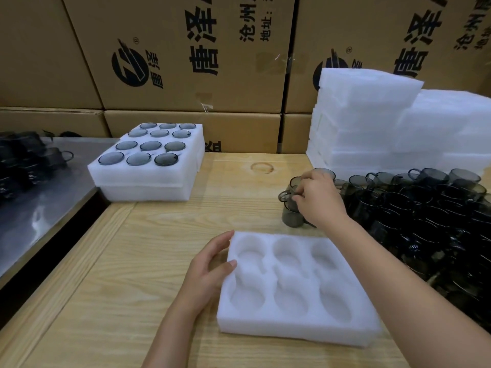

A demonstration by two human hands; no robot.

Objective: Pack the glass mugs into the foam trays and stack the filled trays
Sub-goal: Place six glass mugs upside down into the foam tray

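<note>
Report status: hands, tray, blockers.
Left hand open against the foam tray, all six pockets empty. Right hand pinching a glass mug at edge of the mug pile. No blocker seen.

Bare wooden bench point(159, 248) runs open from the near edge to the back, between the filled trays point(143, 181) stacked far left and the empty foam tray point(297, 326) near centre; packed glass mugs point(425, 208) block the whole right side; the right hand point(318, 197), pinching a mug point(284, 195), lays its arm across the gap between tray and mugs; foam stacks point(372, 123) and cardboard boxes point(186, 75) wall the back; a steel bench point(39, 208) adjoins on the left.
</note>
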